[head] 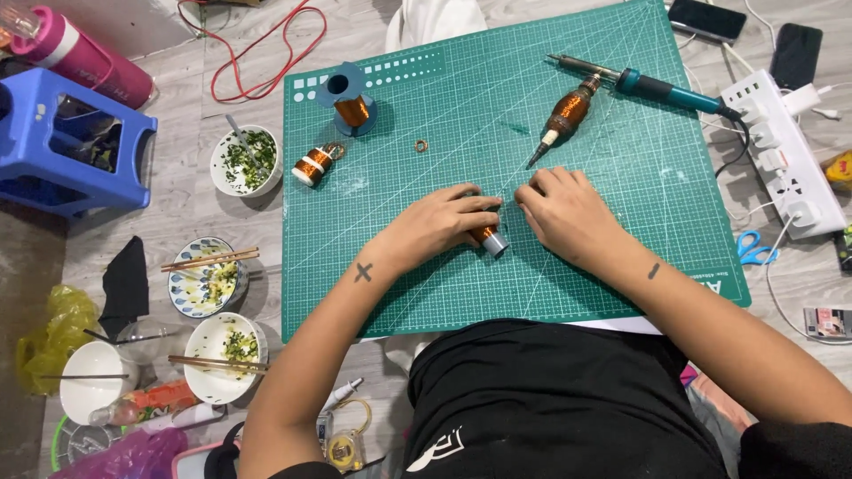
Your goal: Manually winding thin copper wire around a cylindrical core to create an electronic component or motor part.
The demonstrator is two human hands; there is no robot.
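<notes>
My left hand [437, 223] is closed around a small spool of copper wire [489, 239], lying on its side on the green cutting mat [621, 177]. My right hand [565, 211] rests just right of it, fingers curled at the spool's end; whether it pinches the thin wire I cannot tell. Behind my right hand lie a copper-wound tool with a pointed tip [563, 118] and a teal soldering iron [643, 85].
A blue bobbin with copper wire [351, 99], another small spool [312, 166] and a tiny copper ring [421, 145] sit on the mat's left. Used bowls with chopsticks [211, 276] stand on the floor left. A power strip [783, 151], two phones and blue scissors [754, 247] lie right.
</notes>
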